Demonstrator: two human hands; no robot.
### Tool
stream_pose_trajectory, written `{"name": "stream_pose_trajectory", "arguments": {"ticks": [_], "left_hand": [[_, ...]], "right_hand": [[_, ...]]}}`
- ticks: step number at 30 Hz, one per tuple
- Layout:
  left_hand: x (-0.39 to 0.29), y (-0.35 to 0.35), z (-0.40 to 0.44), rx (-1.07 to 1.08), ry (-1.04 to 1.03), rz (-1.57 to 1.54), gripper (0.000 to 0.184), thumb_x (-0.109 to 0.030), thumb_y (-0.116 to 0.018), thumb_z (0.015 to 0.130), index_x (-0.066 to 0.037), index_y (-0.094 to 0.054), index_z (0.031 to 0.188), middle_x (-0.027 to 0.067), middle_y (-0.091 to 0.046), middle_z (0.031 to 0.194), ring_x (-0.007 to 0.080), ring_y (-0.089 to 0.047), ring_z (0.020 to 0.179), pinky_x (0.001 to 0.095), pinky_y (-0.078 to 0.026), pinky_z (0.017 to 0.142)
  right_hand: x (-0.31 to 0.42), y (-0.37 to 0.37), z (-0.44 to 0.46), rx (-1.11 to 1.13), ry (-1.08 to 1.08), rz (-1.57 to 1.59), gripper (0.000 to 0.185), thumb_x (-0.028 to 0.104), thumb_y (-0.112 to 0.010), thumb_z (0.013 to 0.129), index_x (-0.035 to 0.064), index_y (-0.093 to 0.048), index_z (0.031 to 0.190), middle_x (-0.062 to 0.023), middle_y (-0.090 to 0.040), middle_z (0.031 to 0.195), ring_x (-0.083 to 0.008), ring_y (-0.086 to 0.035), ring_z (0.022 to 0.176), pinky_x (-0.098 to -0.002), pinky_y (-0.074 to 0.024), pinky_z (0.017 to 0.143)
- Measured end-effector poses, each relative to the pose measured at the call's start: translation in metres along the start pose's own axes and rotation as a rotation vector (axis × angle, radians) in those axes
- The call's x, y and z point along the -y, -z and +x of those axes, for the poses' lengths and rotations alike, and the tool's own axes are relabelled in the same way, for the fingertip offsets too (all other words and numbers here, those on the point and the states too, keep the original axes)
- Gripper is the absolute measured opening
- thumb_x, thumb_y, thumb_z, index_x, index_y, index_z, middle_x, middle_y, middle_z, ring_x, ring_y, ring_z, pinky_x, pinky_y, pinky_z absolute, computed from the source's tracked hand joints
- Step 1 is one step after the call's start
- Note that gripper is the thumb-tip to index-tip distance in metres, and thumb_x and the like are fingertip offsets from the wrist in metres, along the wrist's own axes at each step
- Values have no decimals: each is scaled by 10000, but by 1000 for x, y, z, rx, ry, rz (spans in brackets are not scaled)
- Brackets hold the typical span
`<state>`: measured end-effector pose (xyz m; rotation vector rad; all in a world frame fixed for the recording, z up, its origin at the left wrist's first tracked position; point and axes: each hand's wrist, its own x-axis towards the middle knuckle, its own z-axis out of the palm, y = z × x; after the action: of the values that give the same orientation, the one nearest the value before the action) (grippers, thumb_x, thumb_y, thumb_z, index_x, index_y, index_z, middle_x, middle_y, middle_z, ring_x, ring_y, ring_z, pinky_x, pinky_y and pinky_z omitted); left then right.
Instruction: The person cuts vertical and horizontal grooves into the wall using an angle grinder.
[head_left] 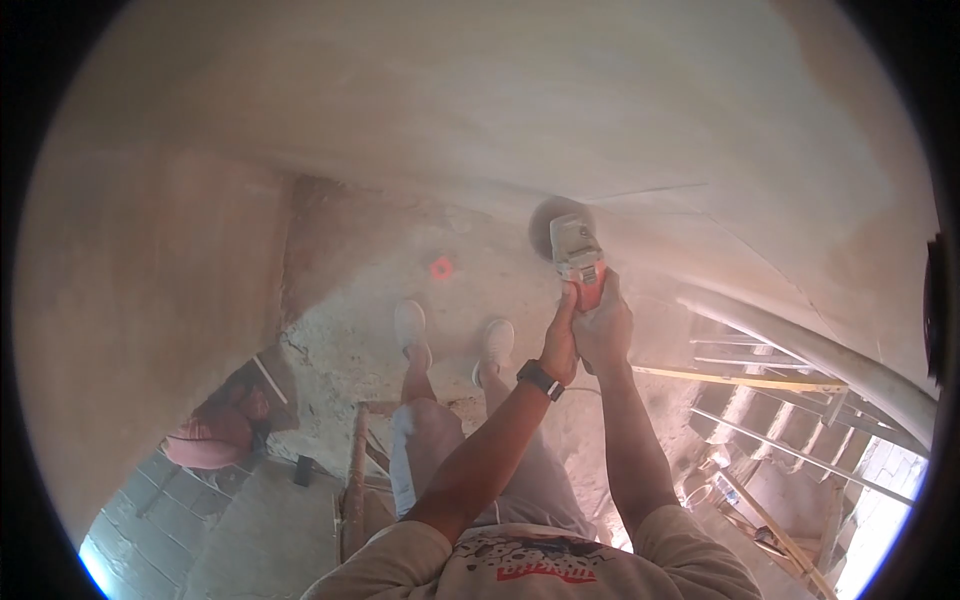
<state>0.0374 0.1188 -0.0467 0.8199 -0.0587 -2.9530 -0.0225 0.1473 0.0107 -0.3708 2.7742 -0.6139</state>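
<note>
An angle grinder [577, 250] with a grey head and a red body is gripped by both of my hands. Its round disc [545, 228] looks blurred and lies against the lower part of the plastered wall [480, 110], close to a thin line cut in the surface. My left hand [562, 345], below a dark wrist watch, is closed round the left side of the red body. Around the right side of the same body my right hand [606, 330] is wrapped. Dust hazes the air around the tool.
A red ring-like object [441, 267] lies on the dusty floor near my shoes. At the right are a long pipe [820, 350], a yellow bar [740, 377] and metal rails. A wooden frame [354, 480] stands by my legs; a pink item [210, 440] is at lower left.
</note>
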Motion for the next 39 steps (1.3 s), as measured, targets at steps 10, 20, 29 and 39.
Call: {"name": "stream_pose_trajectory", "arguments": {"ticks": [10, 20, 29, 39], "left_hand": [[-6, 10, 4, -3, -5, 0, 779, -648, -507, 1049, -110, -386, 1599, 44, -534, 1523, 178, -508, 1399, 350, -405, 1161], [-13, 11, 3, 33, -19, 9, 719, -624, -475, 1070, -115, -434, 1576, 36, -552, 1529, 166, -544, 1385, 351, -416, 1171], [-16, 12, 2, -25, -23, 14, 773, -666, -548, 1023, -86, -499, 1531, 49, -595, 1457, 162, -568, 1314, 324, -430, 1121], [-25, 13, -1, -2, -45, 17, 712, -612, -512, 1062, -108, -449, 1561, 39, -564, 1510, 171, -545, 1366, 351, -398, 1177]], "right_hand": [[0, -10, 4, 36, 25, 19, 577, 395, -773, 909, 63, -546, 1323, -247, -738, 994, -484, -714, 944, -544, -553, 765], [4, -15, 2, -6, 38, 44, 548, 396, -755, 919, 76, -541, 1309, -259, -737, 965, -509, -703, 918, -564, -542, 752], [8, -18, 2, 6, 38, 75, 480, 316, -757, 905, 56, -554, 1254, -261, -736, 960, -510, -703, 908, -559, -540, 745], [16, -22, 1, 15, 49, 111, 497, 360, -757, 914, 58, -564, 1258, -252, -742, 969, -500, -710, 918, -541, -544, 752]]}}
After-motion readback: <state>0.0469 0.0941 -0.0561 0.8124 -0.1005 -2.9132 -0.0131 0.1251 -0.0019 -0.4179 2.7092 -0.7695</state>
